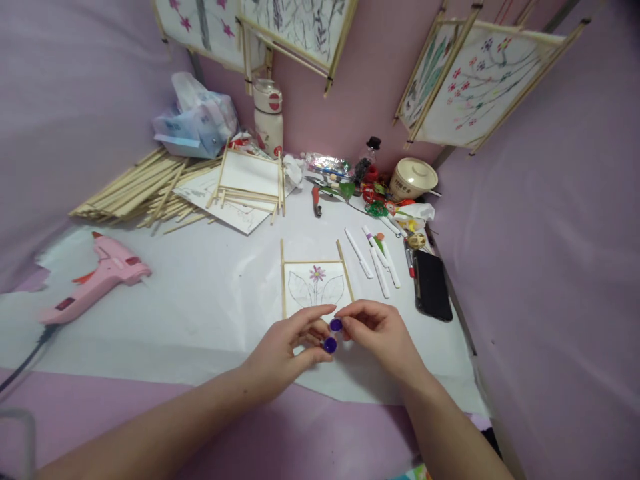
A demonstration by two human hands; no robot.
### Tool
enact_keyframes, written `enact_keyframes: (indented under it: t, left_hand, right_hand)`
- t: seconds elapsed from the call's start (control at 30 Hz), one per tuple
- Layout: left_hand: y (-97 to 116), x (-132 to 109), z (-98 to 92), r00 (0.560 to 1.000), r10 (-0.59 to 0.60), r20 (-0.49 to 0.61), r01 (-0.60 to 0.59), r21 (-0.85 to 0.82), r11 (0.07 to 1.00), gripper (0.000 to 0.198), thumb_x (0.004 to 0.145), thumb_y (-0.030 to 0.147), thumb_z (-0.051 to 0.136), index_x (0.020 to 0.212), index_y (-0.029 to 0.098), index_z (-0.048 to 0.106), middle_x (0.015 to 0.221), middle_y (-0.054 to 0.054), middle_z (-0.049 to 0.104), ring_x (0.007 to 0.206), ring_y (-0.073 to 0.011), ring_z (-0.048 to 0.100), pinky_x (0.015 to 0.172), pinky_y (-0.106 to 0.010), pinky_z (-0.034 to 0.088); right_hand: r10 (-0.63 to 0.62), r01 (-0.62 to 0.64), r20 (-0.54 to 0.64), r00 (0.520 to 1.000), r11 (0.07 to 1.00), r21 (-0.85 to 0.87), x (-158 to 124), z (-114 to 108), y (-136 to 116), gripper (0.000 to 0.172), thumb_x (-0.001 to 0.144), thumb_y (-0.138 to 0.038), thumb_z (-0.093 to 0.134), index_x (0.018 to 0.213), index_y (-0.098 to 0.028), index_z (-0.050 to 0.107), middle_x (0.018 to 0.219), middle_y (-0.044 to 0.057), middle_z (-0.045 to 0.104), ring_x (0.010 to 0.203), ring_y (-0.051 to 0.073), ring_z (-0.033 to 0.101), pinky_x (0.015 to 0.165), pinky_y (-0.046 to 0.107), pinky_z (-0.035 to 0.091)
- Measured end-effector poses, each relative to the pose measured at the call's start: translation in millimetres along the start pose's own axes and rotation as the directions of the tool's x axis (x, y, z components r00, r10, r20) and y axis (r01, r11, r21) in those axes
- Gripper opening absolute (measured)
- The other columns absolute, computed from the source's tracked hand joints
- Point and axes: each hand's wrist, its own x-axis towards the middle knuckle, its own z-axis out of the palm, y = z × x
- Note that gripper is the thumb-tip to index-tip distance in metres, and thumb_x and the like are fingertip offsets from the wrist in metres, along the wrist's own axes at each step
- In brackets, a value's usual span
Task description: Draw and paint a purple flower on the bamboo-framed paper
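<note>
Over the near end of a stick-framed drawing, my left hand [295, 340] is closed around what looks like a small purple paint pot [330, 345], with its thumb below it and the forefinger stretched out above. My right hand [377, 327] pinches a second small purple disc at its edge, apparently the pot's lid [336, 325]. Whether lid and pot are joined cannot be made out. Under the hands lies the drawing [316, 285], showing a pink-purple flower and two outlined leaves. Its lower part is hidden by my hands.
Several white markers [380, 272] and a black phone [433, 285] lie at right. A pink glue gun [97, 277] rests on the left. Behind are wooden sticks [130, 190], a blank stick frame [250, 172], a white bottle [269, 119] and a lidded bowl [413, 179].
</note>
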Motion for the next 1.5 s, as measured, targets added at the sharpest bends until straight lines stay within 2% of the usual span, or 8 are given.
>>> enact_keyframes:
  t: [0.17, 0.37, 0.73, 1.1, 1.27, 1.33, 1.4, 1.5]
  left_hand:
    - [3, 2, 0.2, 1.000, 0.002, 0.026, -0.003, 0.022, 1.000, 0.060, 0.070, 0.013, 0.069, 0.128, 0.024, 0.060, 0.087, 0.000, 0.066, 0.081, -0.0154, 0.062, 0.080, -0.032, 0.053]
    - [2, 2, -0.8, 0.998, -0.027, 0.048, 0.027, 0.013, 1.000, 0.061, 0.068, 0.011, 0.070, 0.127, 0.026, 0.063, 0.089, 0.000, 0.067, 0.081, -0.0151, 0.062, 0.081, -0.032, 0.053]
    - [3, 2, -1.6, 0.999, -0.018, 0.041, 0.016, 0.060, 0.998, 0.057, 0.071, 0.013, 0.069, 0.126, 0.027, 0.064, 0.091, -0.002, 0.067, 0.085, -0.0168, 0.062, 0.082, -0.032, 0.053]
    - [2, 5, -11.2, 0.994, 0.013, -0.109, 0.002, 0.141, 0.990, 0.057, 0.070, 0.020, 0.071, 0.127, 0.023, 0.062, 0.095, -0.003, 0.068, 0.088, -0.0183, 0.064, 0.085, -0.034, 0.055]
    - [3, 12, -18.6, 0.969, 0.087, -0.233, -0.029, 0.239, 0.971, 0.058, 0.070, 0.024, 0.071, 0.128, 0.023, 0.062, 0.095, -0.004, 0.069, 0.089, -0.0193, 0.064, 0.089, -0.038, 0.056]
    - [2, 13, -21.4, 0.960, 0.091, -0.263, -0.025, 0.244, 0.969, 0.059, 0.071, 0.025, 0.071, 0.129, 0.024, 0.060, 0.096, -0.003, 0.068, 0.089, -0.0195, 0.065, 0.090, -0.039, 0.056]
    - [0, 14, -23.4, 0.957, 0.097, -0.272, -0.027, 0.249, 0.968, 0.060, 0.072, 0.026, 0.071, 0.130, 0.024, 0.059, 0.096, -0.004, 0.068, 0.091, -0.0200, 0.064, 0.091, -0.040, 0.055]
    - [-2, 15, -25.0, 0.958, 0.089, -0.271, -0.020, 0.250, 0.968, 0.060, 0.072, 0.027, 0.071, 0.131, 0.024, 0.059, 0.097, -0.004, 0.068, 0.090, -0.0198, 0.064, 0.091, -0.040, 0.055]
  right_hand:
    - [0.102, -0.141, 0.163, 0.981, 0.959, 0.247, 8, -5, 5, 0.024, 0.074, -0.028, 0.073, 0.092, -0.019, 0.060, 0.066, -0.004, 0.063, 0.056, 0.009, 0.054, 0.057, 0.022, 0.040]
    - [0.123, -0.192, 0.231, 0.965, 0.932, 0.309, 11, -4, 7, 0.033, 0.072, -0.032, 0.078, 0.093, -0.019, 0.056, 0.066, -0.004, 0.063, 0.054, 0.007, 0.050, 0.057, 0.021, 0.037]
    - [0.099, -0.163, 0.227, 0.969, 0.945, 0.285, 11, -5, 9, 0.033, 0.074, -0.035, 0.077, 0.095, -0.020, 0.057, 0.068, -0.004, 0.063, 0.056, 0.008, 0.050, 0.056, 0.022, 0.036]
    - [0.025, -0.033, 0.055, 0.998, 0.987, 0.156, 15, -17, 7, 0.023, 0.081, -0.039, 0.067, 0.089, -0.018, 0.060, 0.074, 0.001, 0.068, 0.056, 0.009, 0.051, 0.054, 0.022, 0.037]
    - [-0.161, 0.121, -0.229, 0.960, 0.976, -0.179, 48, -54, 8, 0.021, 0.083, -0.036, 0.060, 0.091, -0.017, 0.066, 0.085, 0.004, 0.070, 0.070, 0.014, 0.059, 0.063, 0.025, 0.044]
    - [-0.308, 0.125, -0.339, 0.889, 0.876, -0.466, 76, -78, 7, 0.026, 0.086, -0.032, 0.051, 0.099, -0.017, 0.068, 0.095, 0.007, 0.072, 0.079, 0.018, 0.063, 0.072, 0.029, 0.047]
    - [-0.429, 0.023, -0.356, 0.830, 0.665, -0.747, 106, -102, 6, 0.035, 0.088, -0.023, 0.041, 0.109, -0.015, 0.067, 0.112, 0.011, 0.070, 0.098, 0.021, 0.063, 0.087, 0.033, 0.047]
    - [-0.435, -0.044, -0.352, 0.828, 0.576, -0.816, 147, -125, 9, 0.044, 0.082, -0.011, 0.040, 0.118, -0.007, 0.064, 0.124, 0.019, 0.064, 0.116, 0.027, 0.056, 0.101, 0.039, 0.040]
